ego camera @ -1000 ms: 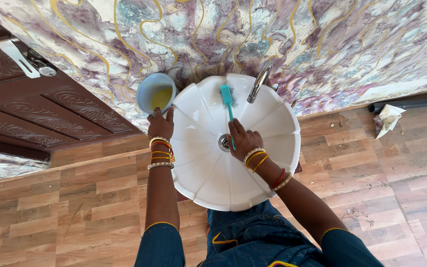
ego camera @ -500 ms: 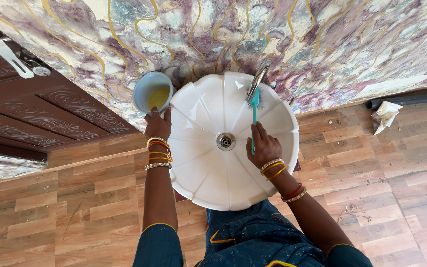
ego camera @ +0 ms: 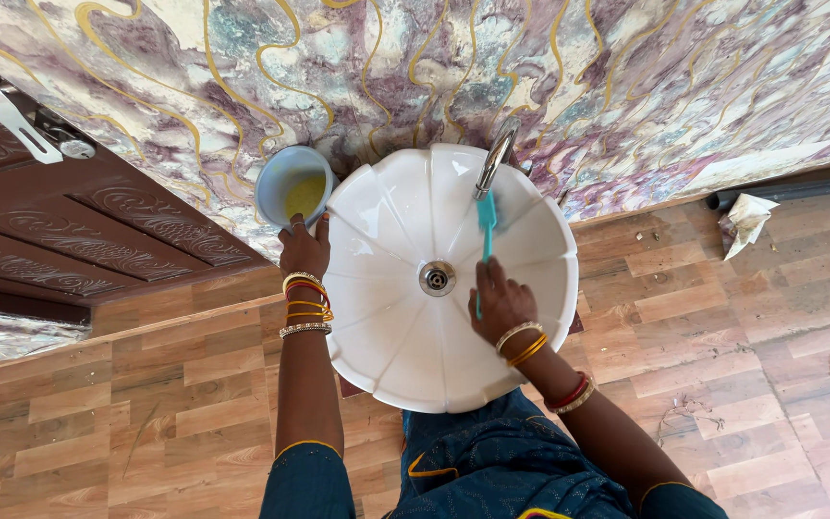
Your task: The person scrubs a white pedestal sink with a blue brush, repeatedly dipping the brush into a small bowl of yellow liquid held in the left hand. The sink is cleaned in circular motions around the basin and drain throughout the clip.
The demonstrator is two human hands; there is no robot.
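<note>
Two hands: right [ego camera: 500, 300] grips brush [ego camera: 485, 213] under tap [ego camera: 495, 159]; left [ego camera: 305, 248] holds mug [ego camera: 290, 185].

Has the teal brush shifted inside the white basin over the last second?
Yes. The teal brush, held in the right hand, went from left of the tap across to just under its spout, further from the blue cup.

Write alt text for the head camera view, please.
Seen from above, a person's right hand holds a teal brush inside a white scalloped basin, below a metal tap. The left hand holds a pale blue cup of yellow liquid.
</note>
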